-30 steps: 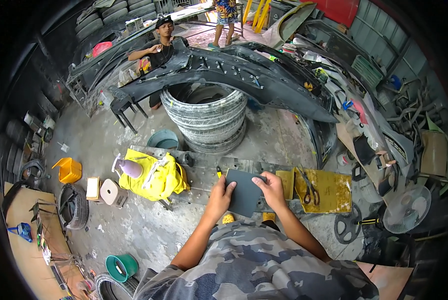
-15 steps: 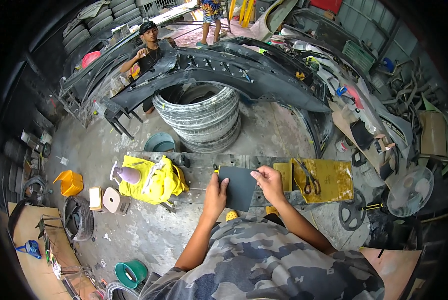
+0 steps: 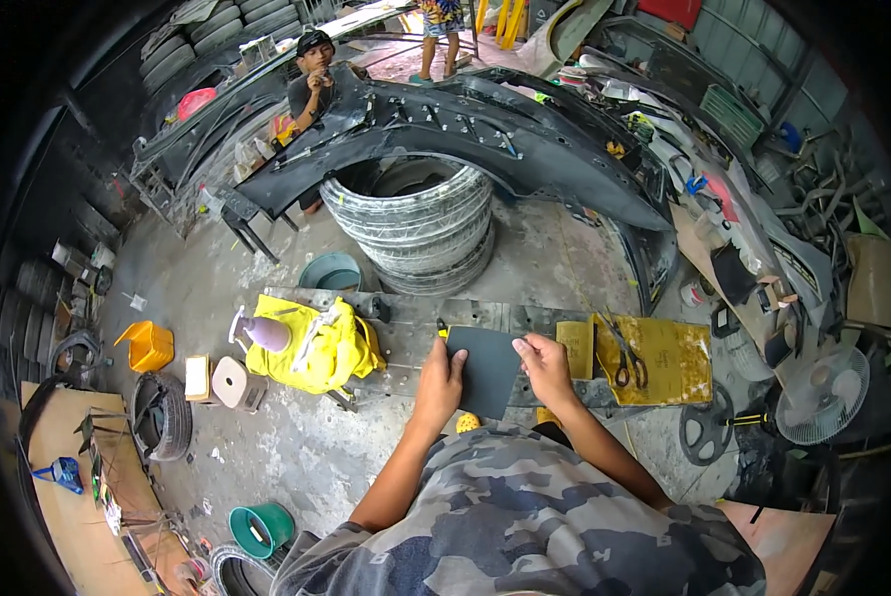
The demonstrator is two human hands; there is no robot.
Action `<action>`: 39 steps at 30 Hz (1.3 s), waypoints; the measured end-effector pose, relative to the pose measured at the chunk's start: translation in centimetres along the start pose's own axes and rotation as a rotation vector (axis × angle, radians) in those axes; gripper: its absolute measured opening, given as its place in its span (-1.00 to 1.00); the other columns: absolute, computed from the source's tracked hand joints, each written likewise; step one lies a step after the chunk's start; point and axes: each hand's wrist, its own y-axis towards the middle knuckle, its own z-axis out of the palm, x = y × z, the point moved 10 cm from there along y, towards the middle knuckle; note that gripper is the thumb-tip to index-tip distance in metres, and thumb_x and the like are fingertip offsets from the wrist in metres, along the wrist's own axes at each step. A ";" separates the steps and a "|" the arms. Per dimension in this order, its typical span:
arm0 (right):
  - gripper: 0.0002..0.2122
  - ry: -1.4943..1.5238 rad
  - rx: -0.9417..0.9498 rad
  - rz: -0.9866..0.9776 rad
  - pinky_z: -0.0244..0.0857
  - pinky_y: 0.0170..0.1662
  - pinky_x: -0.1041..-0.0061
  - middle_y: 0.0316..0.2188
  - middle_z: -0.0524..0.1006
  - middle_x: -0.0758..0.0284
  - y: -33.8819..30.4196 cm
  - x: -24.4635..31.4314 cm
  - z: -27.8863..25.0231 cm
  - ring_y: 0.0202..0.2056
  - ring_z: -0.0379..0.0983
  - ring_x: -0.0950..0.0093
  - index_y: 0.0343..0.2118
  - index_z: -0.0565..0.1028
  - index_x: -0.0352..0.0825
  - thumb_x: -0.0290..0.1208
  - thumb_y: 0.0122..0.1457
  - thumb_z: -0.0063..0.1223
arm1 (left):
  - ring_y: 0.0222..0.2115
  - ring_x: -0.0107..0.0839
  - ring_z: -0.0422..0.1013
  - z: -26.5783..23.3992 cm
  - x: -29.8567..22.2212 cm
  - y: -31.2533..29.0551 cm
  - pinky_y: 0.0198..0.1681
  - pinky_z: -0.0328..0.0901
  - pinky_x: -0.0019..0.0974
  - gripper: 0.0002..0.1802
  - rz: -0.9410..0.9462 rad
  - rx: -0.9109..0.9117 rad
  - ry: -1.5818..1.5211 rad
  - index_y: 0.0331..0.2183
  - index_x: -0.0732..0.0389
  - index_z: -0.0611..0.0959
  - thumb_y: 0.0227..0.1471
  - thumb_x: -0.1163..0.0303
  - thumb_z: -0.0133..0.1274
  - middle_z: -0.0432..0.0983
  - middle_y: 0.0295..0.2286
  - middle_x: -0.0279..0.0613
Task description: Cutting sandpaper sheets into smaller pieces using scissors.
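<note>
A dark grey sheet of sandpaper [image 3: 487, 375] is held in front of my body, over the near edge of a long, worn bench [image 3: 414, 343]. My left hand [image 3: 437, 387] is closed on its left edge, with the thumb on top. At the upper right corner, my right hand [image 3: 547, 370] pinches the sheet between thumb and fingers. Right of my hands, dark-handled scissors [image 3: 627, 370] lie on a large yellow-brown sheet [image 3: 680, 360]. Beside that is a smaller yellow-brown piece [image 3: 574, 350]. A yellow cloth [image 3: 316, 360] and a lilac pump bottle [image 3: 265, 335] sit on the bench's left part.
Beyond the bench, a long black car panel [image 3: 445, 134] rests on stacked tyres [image 3: 411, 233], with a person [image 3: 309, 89] behind it. A grey-blue basin [image 3: 330, 272] stands by the tyres. A yellow container [image 3: 150, 348] and green bucket [image 3: 260, 529] are left; a fan [image 3: 823, 395] is right.
My view has shifted slightly, so the surroundings sit further right. Both hands keep their hold on the sandpaper. The person beyond the panel has raised a hand toward their face.
</note>
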 end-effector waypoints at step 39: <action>-0.57 -0.470 0.399 0.008 0.21 -0.54 0.38 -0.77 0.42 0.18 -2.3 -0.1 4.1 -0.69 0.39 0.34 -0.73 0.42 -0.46 -0.18 0.11 0.07 | -0.40 -0.30 0.30 -0.4 5.1 1.0 -0.28 0.23 -0.24 -0.73 -0.107 -0.215 -0.347 -0.29 0.32 0.34 0.11 0.32 -0.02 0.36 -0.45 0.01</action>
